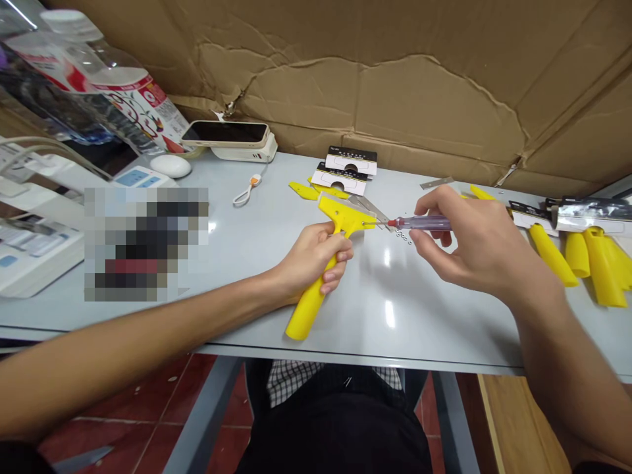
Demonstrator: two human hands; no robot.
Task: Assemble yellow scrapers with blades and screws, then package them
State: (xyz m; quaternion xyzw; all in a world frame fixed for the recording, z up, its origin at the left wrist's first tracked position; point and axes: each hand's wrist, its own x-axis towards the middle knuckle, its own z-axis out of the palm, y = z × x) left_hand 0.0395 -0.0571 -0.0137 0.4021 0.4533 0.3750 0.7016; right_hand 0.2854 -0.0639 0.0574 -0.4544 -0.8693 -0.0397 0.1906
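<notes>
My left hand [320, 260] is wrapped round the handle of a yellow scraper [305, 316], its wide head tilted up and away from me. Between the fingers of my right hand [469, 243] is a screwdriver [419, 223] with a clear purplish handle. Its thin shaft points left, and the tip meets the right end of the scraper's head, at a small screw. Below the shaft, several tiny screws [402, 236] lie loose on the table. Behind the scraper head rest metal blades [372, 209] and flat yellow pieces [303, 191].
Black-and-white cards [350, 161] lie near the cardboard wall [395, 99]. More yellow handles [553, 257] are piled at the right. A phone [227, 133] on a white block, a white mouse [170, 166], bottles [143, 105] and a blurred-out patch occupy the left side.
</notes>
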